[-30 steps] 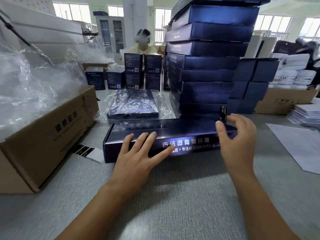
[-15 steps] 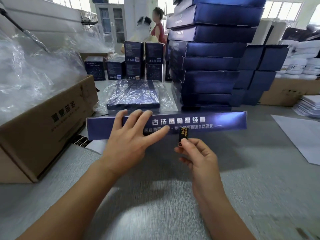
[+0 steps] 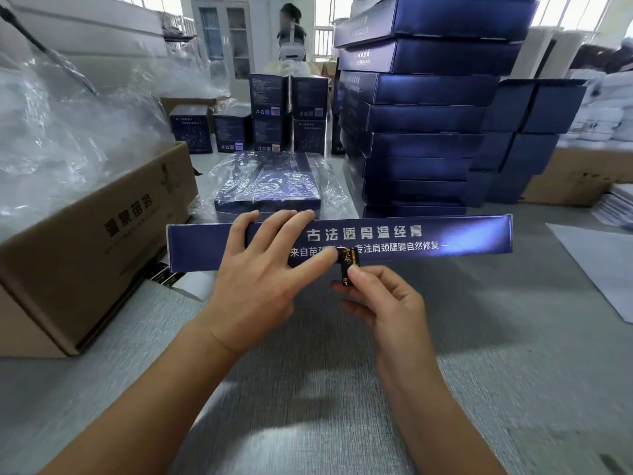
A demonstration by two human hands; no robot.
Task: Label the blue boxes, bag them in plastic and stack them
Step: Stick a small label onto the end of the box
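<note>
A long flat blue box [image 3: 428,240] stands on its edge on the grey table, its printed side facing me. My left hand [image 3: 260,275] holds it up, fingers over the top edge and thumb on the face. My right hand [image 3: 380,299] pinches a small black and gold label [image 3: 349,267] between thumb and forefinger, its upper end against the lower middle of the box face. Behind lies a blue box wrapped in clear plastic [image 3: 270,183]. To the right rises a tall stack of blue boxes [image 3: 421,118].
An open cardboard carton [image 3: 92,241] full of clear plastic bags [image 3: 58,138] stands at the left. Small dark boxes [image 3: 274,114] stand at the back, with a person behind them. White sheets [image 3: 606,265] lie at the right. A strip of black labels [image 3: 164,277] lies by the carton.
The box went from lying flat to standing on its edge. My right hand came from the box's right end to the front middle, bringing the label against the face.
</note>
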